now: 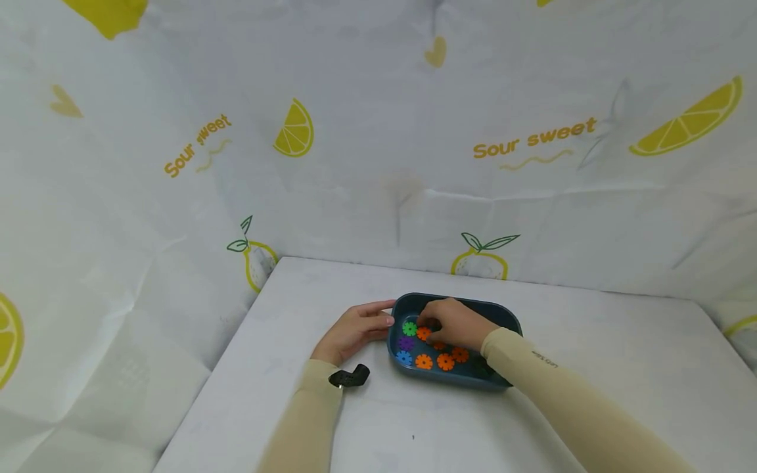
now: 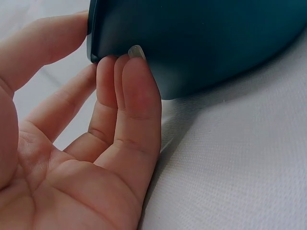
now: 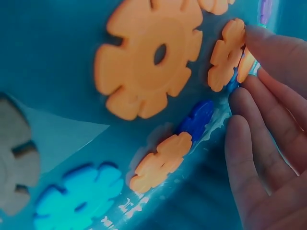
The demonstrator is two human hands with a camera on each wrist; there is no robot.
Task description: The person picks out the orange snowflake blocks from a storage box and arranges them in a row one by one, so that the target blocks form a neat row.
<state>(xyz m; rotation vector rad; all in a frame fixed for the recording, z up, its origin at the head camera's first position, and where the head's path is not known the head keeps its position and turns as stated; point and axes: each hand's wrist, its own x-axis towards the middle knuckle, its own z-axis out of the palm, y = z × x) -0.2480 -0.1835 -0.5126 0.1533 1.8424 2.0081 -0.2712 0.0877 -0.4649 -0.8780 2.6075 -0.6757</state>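
A dark teal tray (image 1: 455, 380) with rounded corners holds several flat, notched plastic discs. My left hand (image 1: 353, 328) holds the tray's left end; in the left wrist view its thumb meets the rim and the bent fingers touch the outer wall. Inside the tray, my right hand (image 1: 458, 323) has its fingers curled at an orange notched disc (image 3: 224, 57), which it seems to pinch by the edge. The contact is partly hidden. Around it lie a green disc (image 1: 409, 328), a purple disc (image 1: 405, 343), a blue disc (image 1: 404, 357) and more orange discs (image 1: 445, 362).
A white cloth-covered table (image 1: 378, 420) lies under the tray. Behind it hangs a white sheet (image 1: 378, 164) printed with lemons and lettering. A black strap piece (image 1: 350, 377) sits at the left wrist, over a beige sleeve (image 1: 307, 420).
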